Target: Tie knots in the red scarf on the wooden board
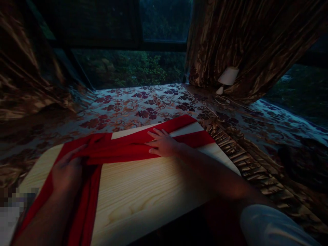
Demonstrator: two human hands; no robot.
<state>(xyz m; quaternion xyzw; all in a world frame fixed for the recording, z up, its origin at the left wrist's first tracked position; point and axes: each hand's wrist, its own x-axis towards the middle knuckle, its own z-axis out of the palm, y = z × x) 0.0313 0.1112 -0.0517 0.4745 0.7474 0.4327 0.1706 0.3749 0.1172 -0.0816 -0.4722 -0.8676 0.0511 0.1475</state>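
A red garment (pixel 120 150) lies across a pale wooden board-like tabletop (pixel 143 191). Two long strips of it, like legs or sleeves, spread apart at the right end, and another folded part runs down the left side towards me. My left hand (pixel 68 171) grips the red fabric at its left bend, with the fingers partly hidden in the folds. Flat on the middle of the garment rests my right hand (pixel 164 143), its fingers spread, just left of where the two strips part.
Behind the tabletop is a ledge with flower-patterned fabric (pixel 148 102) under a dark window (pixel 128 68). A small white lamp (pixel 228 76) with a cord stands at the back right beside brown curtains (pixel 212 41). Pleated trim (pixel 246 164) runs along the right side.
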